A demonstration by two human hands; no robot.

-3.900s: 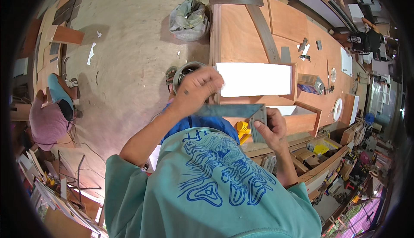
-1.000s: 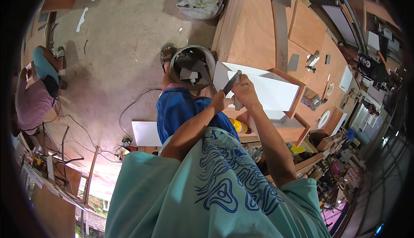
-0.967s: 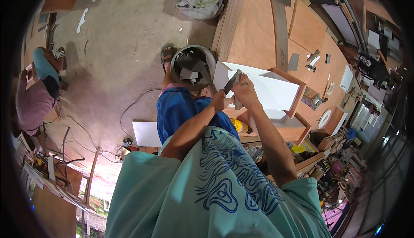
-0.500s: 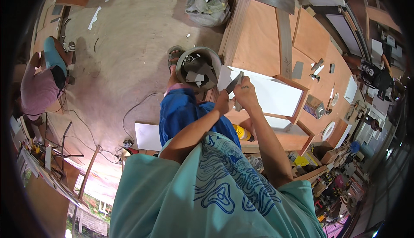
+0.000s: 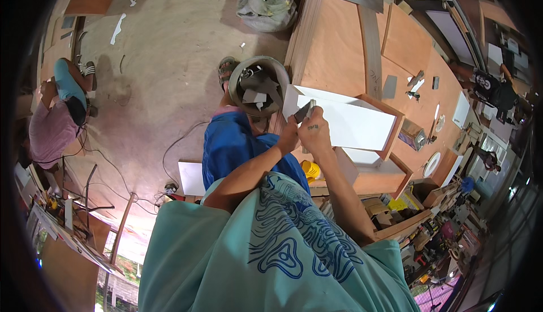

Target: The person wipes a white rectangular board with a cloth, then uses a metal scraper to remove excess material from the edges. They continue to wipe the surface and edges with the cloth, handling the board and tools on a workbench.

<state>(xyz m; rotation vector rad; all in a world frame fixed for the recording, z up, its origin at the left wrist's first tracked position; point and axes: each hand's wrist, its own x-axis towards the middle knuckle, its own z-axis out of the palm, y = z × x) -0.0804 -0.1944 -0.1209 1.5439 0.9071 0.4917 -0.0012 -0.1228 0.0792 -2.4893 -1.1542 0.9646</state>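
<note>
My left hand (image 5: pixel 289 135) is closed on the lower end of a dark grey flat strip (image 5: pixel 303 112) that points up and to the right. Close beside it, my right hand (image 5: pixel 315 132) is closed round a narrow light grey piece (image 5: pixel 313 103); only its top shows, so its kind is unclear. The strip and this piece meet or overlap just above my fingers. Both hands are over the near left end of a white-lined wooden drawer box (image 5: pixel 356 121). Left of them stands a round grey bucket (image 5: pixel 285 73) holding dark and light offcuts (image 5: pixel 259 94).
Wooden panels (image 5: pixel 334 46) lie beyond the drawer box. A yellow container (image 5: pixel 310 170) sits below my right forearm. At the far left a person in a pink shirt (image 5: pixel 54 131) bends down. A grey sack (image 5: pixel 268 4) and cables (image 5: pixel 172 148) lie on the floor.
My right hand has turned and come lower along the light grey piece, closer to my left hand. Less of the dark strip and the light grey piece shows now.
</note>
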